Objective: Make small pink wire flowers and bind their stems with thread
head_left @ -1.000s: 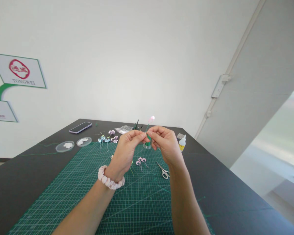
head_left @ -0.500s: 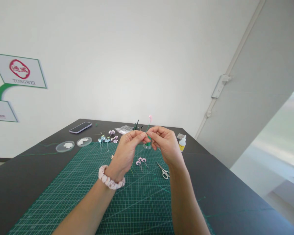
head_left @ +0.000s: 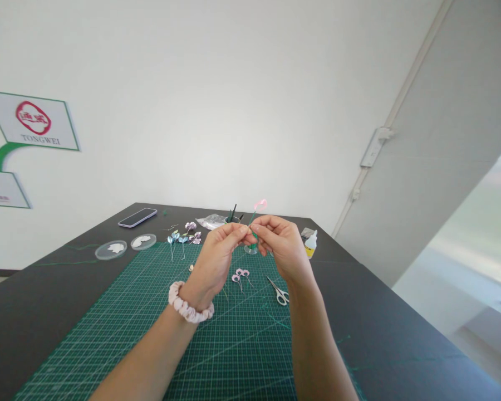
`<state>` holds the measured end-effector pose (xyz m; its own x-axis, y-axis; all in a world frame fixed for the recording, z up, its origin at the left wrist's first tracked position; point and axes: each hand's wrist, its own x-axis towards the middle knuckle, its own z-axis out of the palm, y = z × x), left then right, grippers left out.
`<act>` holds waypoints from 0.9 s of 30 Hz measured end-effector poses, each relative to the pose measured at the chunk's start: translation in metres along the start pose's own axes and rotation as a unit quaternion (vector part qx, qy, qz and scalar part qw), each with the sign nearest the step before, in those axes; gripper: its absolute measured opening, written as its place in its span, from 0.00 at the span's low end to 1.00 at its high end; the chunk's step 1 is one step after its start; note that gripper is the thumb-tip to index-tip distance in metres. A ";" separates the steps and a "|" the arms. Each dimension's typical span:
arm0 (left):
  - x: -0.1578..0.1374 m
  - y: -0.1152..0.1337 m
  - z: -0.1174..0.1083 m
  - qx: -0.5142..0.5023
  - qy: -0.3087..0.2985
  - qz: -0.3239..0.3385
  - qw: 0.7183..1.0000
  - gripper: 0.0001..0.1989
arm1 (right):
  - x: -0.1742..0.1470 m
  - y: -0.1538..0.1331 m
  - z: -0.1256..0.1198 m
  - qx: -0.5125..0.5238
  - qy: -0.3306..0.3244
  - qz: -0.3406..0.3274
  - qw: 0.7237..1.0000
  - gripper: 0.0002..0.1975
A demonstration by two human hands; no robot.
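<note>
A pink artificial flower [head_left: 260, 204] on a thin green-wrapped stem stands up above my fingertips. My left hand [head_left: 229, 242], with a pale scrunchie [head_left: 190, 303] at the wrist, pinches the stem's lower part. Beside it my right hand [head_left: 280, 240] is closed in a pinch on the same stem, the fingertips of both nearly meeting. The stem's lower end is hidden by my fingers. Behind them a green spool [head_left: 251, 249] shows in part. Below, several small purple petal pieces on wires [head_left: 240, 274] lie on the green cutting mat [head_left: 217, 351].
White-handled scissors [head_left: 281, 296] lie by my right forearm. A glue bottle [head_left: 311, 245] stands to the right. Blue wired pieces [head_left: 177, 238], purple flowers [head_left: 195, 238], two shallow dishes [head_left: 104, 253] and a phone [head_left: 137, 218] are at the left. A clear plastic bag [head_left: 211, 221] lies at the back.
The pink flower has turned between my fingers, its head now showing wider and tilted to the right. Both hands stay in nearly the same place.
</note>
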<state>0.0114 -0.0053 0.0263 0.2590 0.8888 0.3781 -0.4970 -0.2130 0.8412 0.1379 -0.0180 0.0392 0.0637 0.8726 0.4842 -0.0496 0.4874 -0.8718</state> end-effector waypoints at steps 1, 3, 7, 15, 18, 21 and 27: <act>0.000 0.000 0.000 -0.001 0.000 -0.001 1.000 0.08 | 0.000 0.000 0.000 -0.001 0.000 0.001 1.000 0.07; 0.000 0.000 0.000 -0.003 -0.001 -0.001 1.000 0.08 | 0.000 0.000 0.000 -0.003 0.000 0.002 1.000 0.07; 0.000 0.000 0.001 -0.006 -0.006 0.001 1.000 0.08 | 0.000 -0.001 0.000 -0.005 -0.002 0.003 1.000 0.07; 0.000 0.000 0.000 -0.003 -0.009 0.000 1.000 0.09 | 0.000 -0.001 0.000 -0.006 -0.003 0.002 1.000 0.07; 0.000 -0.001 0.000 -0.004 -0.012 0.003 1.000 0.09 | 0.000 -0.001 0.000 -0.007 -0.003 0.003 1.000 0.07; 0.000 -0.001 0.000 -0.007 -0.010 0.004 1.000 0.09 | 0.001 -0.001 0.000 -0.006 -0.003 0.001 1.000 0.07; -0.001 -0.001 0.000 -0.005 -0.011 0.004 1.000 0.09 | 0.001 0.000 0.000 -0.007 0.000 0.000 1.000 0.07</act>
<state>0.0119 -0.0055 0.0251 0.2737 0.8775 0.3937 -0.5074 -0.2160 0.8342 0.1381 -0.0167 0.0396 0.0640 0.8724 0.4847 -0.0363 0.4874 -0.8724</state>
